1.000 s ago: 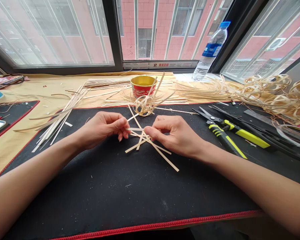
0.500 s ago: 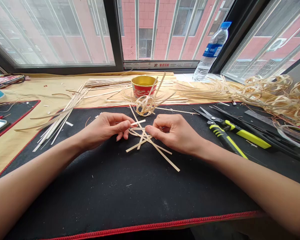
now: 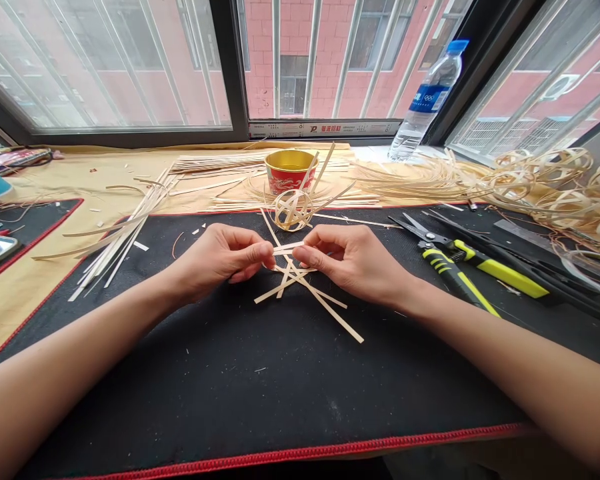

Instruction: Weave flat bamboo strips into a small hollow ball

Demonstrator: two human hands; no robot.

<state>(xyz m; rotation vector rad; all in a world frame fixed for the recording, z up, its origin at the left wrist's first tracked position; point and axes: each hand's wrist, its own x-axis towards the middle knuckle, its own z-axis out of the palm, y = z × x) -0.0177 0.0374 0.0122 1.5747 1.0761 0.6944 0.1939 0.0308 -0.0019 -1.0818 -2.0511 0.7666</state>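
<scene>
Between my two hands runs a short stretch of pale bamboo strip (image 3: pixel 288 249). My left hand (image 3: pixel 230 260) is closed, pinching it between thumb and forefinger. My right hand (image 3: pixel 343 257) pinches the strip from the other side, thumb on the near face; its other fingers are curled and partly hidden. Just below and behind the fingers, crossed bamboo strips (image 3: pixel 325 297) lie on the black mat (image 3: pixel 220 387), their ends fanning toward me. Beyond the hands sits a small woven ball (image 3: pixel 293 211) of thin strips, with loose ends sticking up.
Behind the ball stands a red and gold tin (image 3: pixel 286 177). Yellow-handled shears (image 3: pixel 460 267) lie at the right, near a pile of coiled strips (image 3: pixel 540 177). Loose strips (image 3: pixel 125 230) lie at the left. A water bottle (image 3: pixel 427 100) stands by the window.
The right hand has shifted up and taken hold of the strip that the left hand was holding out. The strip now bridges both hands. The view has moved slightly.
</scene>
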